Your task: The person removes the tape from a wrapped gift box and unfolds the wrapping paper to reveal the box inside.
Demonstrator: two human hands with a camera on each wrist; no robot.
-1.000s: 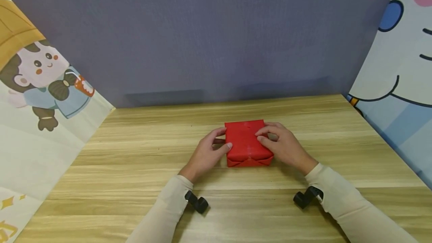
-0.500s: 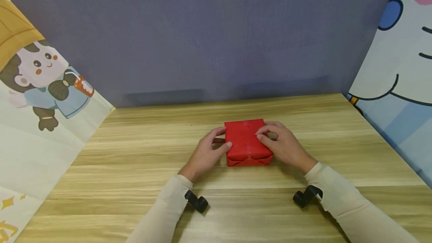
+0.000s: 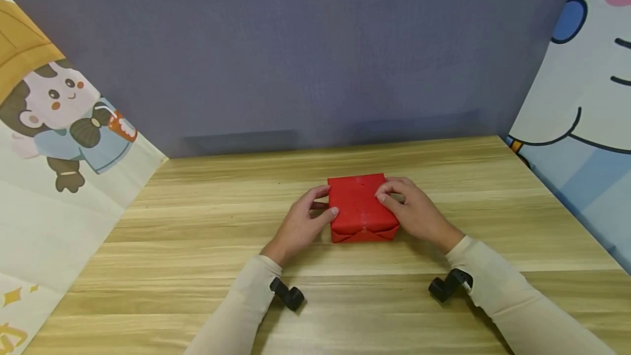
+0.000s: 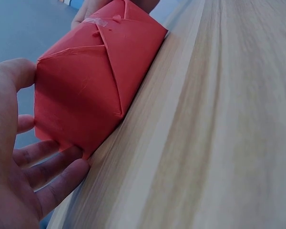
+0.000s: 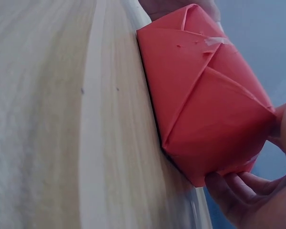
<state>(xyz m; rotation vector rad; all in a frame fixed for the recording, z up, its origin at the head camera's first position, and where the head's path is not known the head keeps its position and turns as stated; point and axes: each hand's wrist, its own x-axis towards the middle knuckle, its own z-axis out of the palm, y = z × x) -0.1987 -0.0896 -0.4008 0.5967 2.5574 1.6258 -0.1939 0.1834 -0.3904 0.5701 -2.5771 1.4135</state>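
A gift box wrapped in red paper (image 3: 359,204) lies on the wooden table, its folded and taped end turned toward me. My left hand (image 3: 300,226) holds its left side, thumb on the near top corner and fingers along the side. In the left wrist view that thumb meets the upper corner, while the lower fingers (image 4: 55,174) reach the bottom edge. On the right side, my right hand (image 3: 414,210) grips the box with thumb and index finger bent together over the top edge. Its other fingers (image 5: 233,195) sit low against that side. Clear tape (image 5: 218,41) crosses the folded flaps.
The wood-grain table (image 3: 197,267) ends at a grey-blue panel (image 3: 315,59) behind the box. Cartoon-printed panels stand on the left (image 3: 64,125) and right (image 3: 591,97). Black wrist mounts (image 3: 288,295) sit on both pale sleeves.
The right thumb and index finger have drawn slightly closer at the box's top right edge. The left hand and the box stay in place.
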